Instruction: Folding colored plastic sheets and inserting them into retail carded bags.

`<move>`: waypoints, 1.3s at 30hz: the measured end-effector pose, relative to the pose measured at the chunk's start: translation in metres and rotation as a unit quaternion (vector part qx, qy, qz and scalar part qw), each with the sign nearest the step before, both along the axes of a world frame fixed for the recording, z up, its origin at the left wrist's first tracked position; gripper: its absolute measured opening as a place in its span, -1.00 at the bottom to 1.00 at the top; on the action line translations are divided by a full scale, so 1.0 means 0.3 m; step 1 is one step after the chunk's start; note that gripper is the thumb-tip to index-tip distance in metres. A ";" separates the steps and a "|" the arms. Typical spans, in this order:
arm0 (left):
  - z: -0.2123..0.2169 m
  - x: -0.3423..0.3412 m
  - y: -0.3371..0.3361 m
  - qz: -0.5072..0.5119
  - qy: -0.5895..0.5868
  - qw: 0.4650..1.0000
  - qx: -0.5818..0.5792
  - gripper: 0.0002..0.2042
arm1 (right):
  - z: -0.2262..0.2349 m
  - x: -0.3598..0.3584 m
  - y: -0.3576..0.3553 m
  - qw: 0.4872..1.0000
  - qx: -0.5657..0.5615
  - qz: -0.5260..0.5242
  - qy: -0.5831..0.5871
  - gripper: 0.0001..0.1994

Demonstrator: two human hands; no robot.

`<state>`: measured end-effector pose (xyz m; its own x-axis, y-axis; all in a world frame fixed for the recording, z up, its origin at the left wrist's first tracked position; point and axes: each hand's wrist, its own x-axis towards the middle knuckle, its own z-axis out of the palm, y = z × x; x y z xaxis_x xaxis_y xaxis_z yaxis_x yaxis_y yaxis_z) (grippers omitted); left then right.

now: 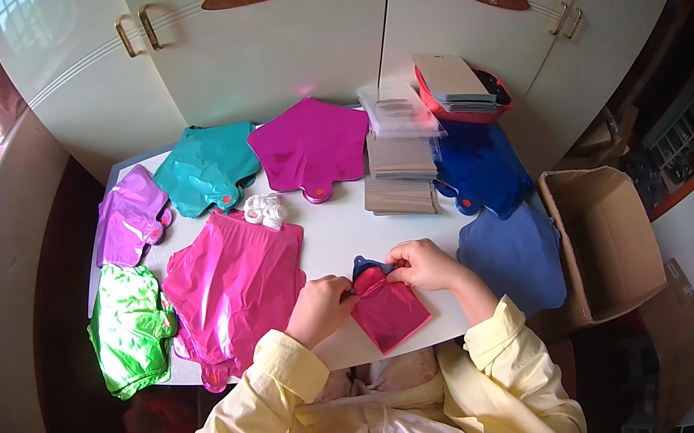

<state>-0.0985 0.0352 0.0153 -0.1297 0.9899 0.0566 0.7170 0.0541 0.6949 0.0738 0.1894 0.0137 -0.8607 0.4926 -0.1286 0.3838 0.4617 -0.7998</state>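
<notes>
Close to the table's front edge, both hands pinch the upper end of a small folded pink foil balloon [393, 317]. My left hand [319, 309] is closed at its upper left corner, and my right hand [425, 267] at its upper right. A dark blue foil piece [361, 263] sticks up between them; whether it is joined to the pink foil I cannot tell. Left of my left hand lies a stack of large pink flat foil balloons [233, 277]. Light blue flat foil balloons [515, 257] lie beyond my right hand.
Purple [126, 212], green [129, 326], teal [205, 162], magenta [312, 144] and dark blue foil balloons [485, 166] ring the white table [331, 228]. White ribbon [265, 210], card stacks [403, 193], clear bags [398, 111] and a red basket [471, 108] stand among them. An open cardboard box [621, 262] is at right.
</notes>
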 end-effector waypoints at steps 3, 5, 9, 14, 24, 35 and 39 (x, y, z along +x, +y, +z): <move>-0.007 0.020 -0.019 -0.004 0.035 0.999 0.032 -0.86 | 0.017 0.006 -0.005 1.000 0.003 0.000 -0.005 -0.83; -0.027 0.011 -0.023 0.003 0.019 0.999 0.047 -0.86 | 0.012 0.015 -0.002 0.996 -0.091 -0.012 0.006 -0.84; -0.032 0.010 -0.028 0.015 -0.014 0.996 0.084 -0.88 | 0.011 0.056 0.015 0.947 -0.318 -0.027 0.031 -0.83; -0.009 0.015 -0.039 0.007 -0.003 0.997 0.081 -0.86 | -0.012 0.090 0.026 0.939 -0.340 -0.029 0.029 -0.83; -0.024 0.011 -0.041 0.025 -0.056 0.993 0.104 -0.87 | -0.029 0.050 -0.030 0.948 -0.274 -0.112 0.119 -0.89; -0.002 -0.024 -0.040 0.002 -0.268 0.963 0.013 -0.89 | 0.023 0.066 -0.037 0.879 -0.432 -0.053 0.197 -0.74; -0.002 -0.030 -0.046 -0.042 -0.373 0.927 0.017 -0.92 | 0.054 0.097 -0.021 0.896 -0.384 0.079 0.210 -0.74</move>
